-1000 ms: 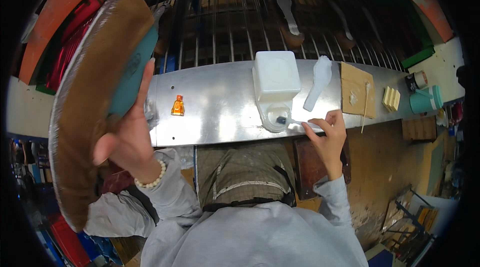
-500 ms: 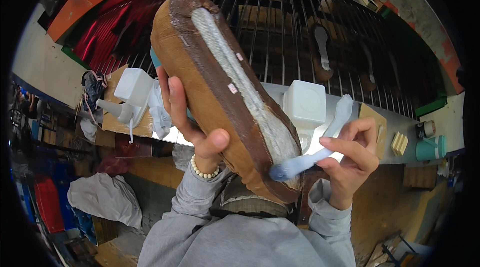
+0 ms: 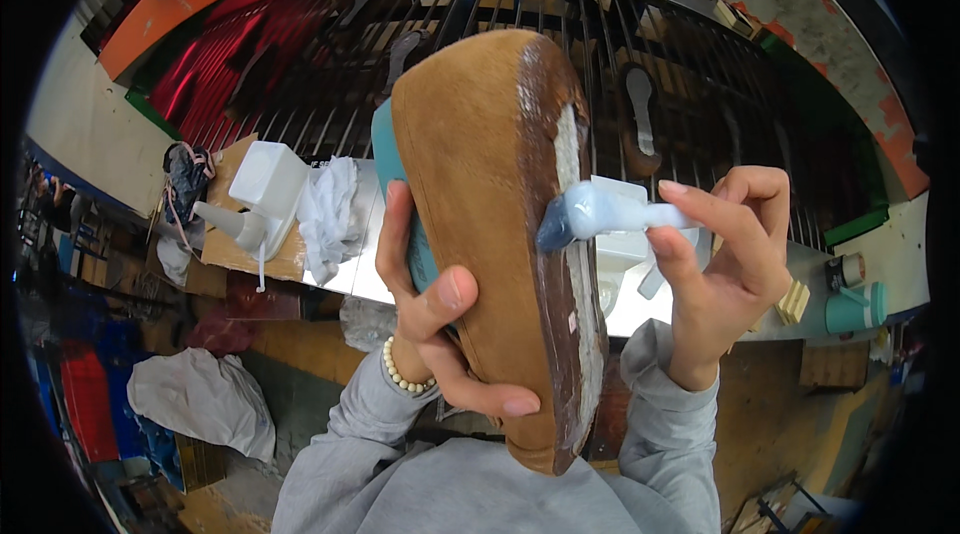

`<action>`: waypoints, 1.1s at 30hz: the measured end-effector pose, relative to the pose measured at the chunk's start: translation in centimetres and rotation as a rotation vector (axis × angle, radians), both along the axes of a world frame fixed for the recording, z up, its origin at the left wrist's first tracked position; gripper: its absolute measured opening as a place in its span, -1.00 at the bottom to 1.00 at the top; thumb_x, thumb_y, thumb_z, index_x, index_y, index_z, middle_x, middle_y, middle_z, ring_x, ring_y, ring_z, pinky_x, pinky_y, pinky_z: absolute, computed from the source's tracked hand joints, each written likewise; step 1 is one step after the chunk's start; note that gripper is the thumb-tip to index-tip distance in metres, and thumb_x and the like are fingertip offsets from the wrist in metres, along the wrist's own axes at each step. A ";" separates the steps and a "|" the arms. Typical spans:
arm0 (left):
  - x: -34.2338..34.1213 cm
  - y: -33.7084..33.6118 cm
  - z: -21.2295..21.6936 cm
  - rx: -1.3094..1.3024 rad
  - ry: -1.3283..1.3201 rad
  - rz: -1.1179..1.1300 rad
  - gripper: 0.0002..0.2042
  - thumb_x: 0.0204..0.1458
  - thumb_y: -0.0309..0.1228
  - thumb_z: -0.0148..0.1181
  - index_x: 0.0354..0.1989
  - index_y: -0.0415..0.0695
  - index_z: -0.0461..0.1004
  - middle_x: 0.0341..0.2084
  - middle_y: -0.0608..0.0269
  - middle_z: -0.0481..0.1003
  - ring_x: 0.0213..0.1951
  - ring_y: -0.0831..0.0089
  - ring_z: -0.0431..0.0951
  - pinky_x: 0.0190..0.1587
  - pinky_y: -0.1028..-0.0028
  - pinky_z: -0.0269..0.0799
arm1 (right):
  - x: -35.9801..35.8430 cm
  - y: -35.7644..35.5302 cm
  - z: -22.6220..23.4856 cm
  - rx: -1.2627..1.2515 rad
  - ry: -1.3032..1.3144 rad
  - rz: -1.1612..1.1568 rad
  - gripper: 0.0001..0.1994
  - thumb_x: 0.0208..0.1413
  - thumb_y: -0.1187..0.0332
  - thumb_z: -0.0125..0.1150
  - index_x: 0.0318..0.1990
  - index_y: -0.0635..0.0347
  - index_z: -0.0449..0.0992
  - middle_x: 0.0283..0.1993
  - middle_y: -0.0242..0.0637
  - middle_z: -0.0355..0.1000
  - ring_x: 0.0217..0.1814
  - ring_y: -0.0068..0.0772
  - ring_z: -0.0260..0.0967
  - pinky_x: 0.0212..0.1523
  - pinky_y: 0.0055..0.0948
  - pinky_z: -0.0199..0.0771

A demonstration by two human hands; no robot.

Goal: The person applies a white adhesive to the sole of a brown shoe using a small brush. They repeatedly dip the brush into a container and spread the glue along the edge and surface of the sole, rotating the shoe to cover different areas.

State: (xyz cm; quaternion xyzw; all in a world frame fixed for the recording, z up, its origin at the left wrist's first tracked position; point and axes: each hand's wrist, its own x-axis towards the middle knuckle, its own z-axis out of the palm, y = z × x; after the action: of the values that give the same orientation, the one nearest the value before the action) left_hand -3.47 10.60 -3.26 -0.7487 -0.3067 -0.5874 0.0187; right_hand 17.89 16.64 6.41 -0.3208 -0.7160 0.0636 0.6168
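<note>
A tan suede shoe upper (image 3: 465,224) on a teal shoe last (image 3: 384,139) stands nearly on end in front of me, its underside turned to the right. My left hand (image 3: 430,324) grips it from the left, fingers and thumb pressed against the suede. Along the lower edge runs a dark brown, wet-looking band (image 3: 545,174) beside a pale strip on the underside. My right hand (image 3: 735,254) pinches the pale handle of a brush (image 3: 610,211). Its dark bluish bristles touch the brown band. The heel side of the last is largely hidden.
Beyond the bench lies a rack of metal bars (image 3: 500,4) carrying several shoe parts, among them a dark piece with a grey sole shape (image 3: 640,104). At left are a white container (image 3: 268,174) and a crumpled white cloth (image 3: 332,219). A teal mug (image 3: 858,307) stands at right.
The shoe has been turned from underside facing me to its side facing me, and stands more upright. The brush has shifted from the lower end up to the band's upper half.
</note>
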 end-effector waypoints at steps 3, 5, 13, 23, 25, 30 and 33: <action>0.3 -0.5 0.0 -0.018 0.041 -0.013 -0.12 -0.04 0.16 0.28 0.44 0.13 0.06 0.44 -0.02 -0.08 0.45 -0.28 -0.17 0.43 -0.16 0.01 | 0.2 0.3 0.9 0.027 -0.013 -0.039 -0.58 -0.45 0.37 0.67 -0.27 0.14 0.75 -0.31 -0.45 0.15 -0.36 -0.57 0.14 -0.40 -0.57 0.10; 0.4 -0.8 0.0 -0.032 0.064 -0.024 -0.13 -0.03 0.14 0.28 0.43 0.13 0.06 0.43 -0.03 -0.07 0.44 -0.28 -0.16 0.43 -0.16 0.02 | 0.5 0.2 1.4 0.001 -0.030 -0.013 -0.68 -0.16 0.31 0.56 -0.23 0.27 0.69 -0.24 -0.40 0.14 -0.19 -0.48 0.14 -0.13 -0.53 0.19; 0.7 -1.6 -0.4 -0.053 0.111 -0.053 -0.19 -0.01 0.07 0.29 0.40 0.13 0.09 0.43 -0.06 -0.04 0.43 -0.27 -0.11 0.43 -0.14 0.03 | 2.5 1.9 1.9 0.062 -0.079 0.088 -0.62 -0.14 0.19 0.56 -0.23 0.27 0.68 -0.23 -0.37 0.16 -0.17 -0.45 0.15 -0.14 -0.50 0.18; 0.7 -0.4 0.7 -0.023 0.100 -0.018 -0.27 0.01 -0.01 0.30 0.36 0.13 0.13 0.41 -0.10 0.00 0.42 -0.25 -0.04 0.42 -0.12 0.05 | 4.1 2.5 -0.5 0.106 -0.117 0.301 -0.49 -0.58 0.07 0.69 -0.32 0.02 0.77 -0.32 -0.47 0.17 -0.36 -0.56 0.11 -0.41 -0.58 0.00; 0.7 -0.2 0.8 -0.013 0.084 0.001 -0.28 0.02 -0.03 0.30 0.35 0.13 0.14 0.41 -0.11 0.01 0.42 -0.25 -0.03 0.42 -0.11 0.06 | 4.3 2.3 -1.0 0.102 -0.129 0.334 -0.50 -0.58 0.06 0.69 -0.32 -0.01 0.77 -0.33 -0.47 0.17 -0.36 -0.55 0.12 -0.41 -0.58 0.00; 0.8 0.1 1.4 0.009 0.034 0.048 -0.31 0.03 -0.08 0.31 0.33 0.13 0.16 0.41 -0.12 0.03 0.41 -0.24 0.00 0.41 -0.10 0.07 | 4.4 1.6 -1.9 0.063 -0.131 0.405 -0.51 -0.60 0.04 0.69 -0.34 -0.04 0.77 -0.37 -0.48 0.17 -0.35 -0.53 0.15 -0.40 -0.59 0.03; 0.7 0.4 1.8 0.023 0.011 0.073 -0.34 0.04 -0.10 0.31 0.31 0.13 0.17 0.40 -0.14 0.04 0.41 -0.24 0.02 0.41 -0.09 0.08 | 4.2 1.2 -2.3 0.041 -0.106 0.435 -0.50 -0.62 0.04 0.70 -0.35 -0.07 0.77 -0.38 -0.49 0.17 -0.36 -0.53 0.16 -0.41 -0.59 0.04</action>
State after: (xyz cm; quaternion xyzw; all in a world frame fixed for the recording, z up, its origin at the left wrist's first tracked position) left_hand -2.77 11.02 -1.44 -0.7401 -0.3268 -0.5856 0.0506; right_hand 22.05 17.86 4.12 -0.1491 -0.8007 0.1635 0.5567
